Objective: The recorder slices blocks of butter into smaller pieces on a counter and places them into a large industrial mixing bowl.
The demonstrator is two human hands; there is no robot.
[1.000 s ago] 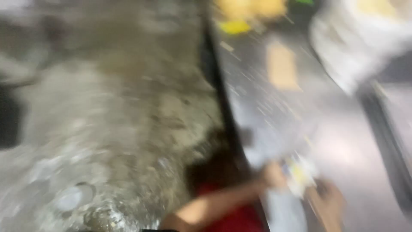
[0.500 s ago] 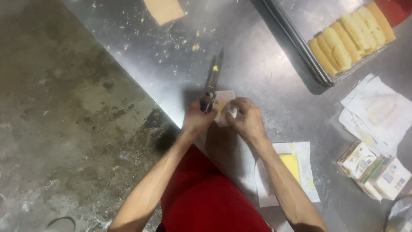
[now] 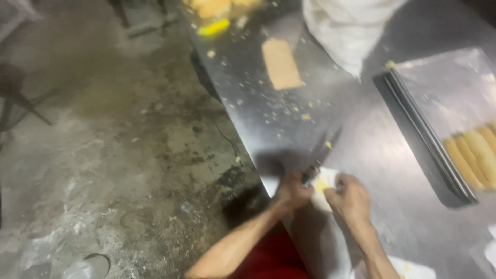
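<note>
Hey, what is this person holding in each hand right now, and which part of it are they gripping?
The left hand holds a knife by its handle. The right hand pinches the edge of a white wrapper with a yellow piece.

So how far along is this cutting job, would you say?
Partway, it seems. Done: a row of pale yellow sticks already lies in the metal tray. In hand: the left hand grips a knife while the right hand steadies a small yellow piece on white paper. Left: much of the tray is bare, so more probably follows. The picture is blurred.
</note>
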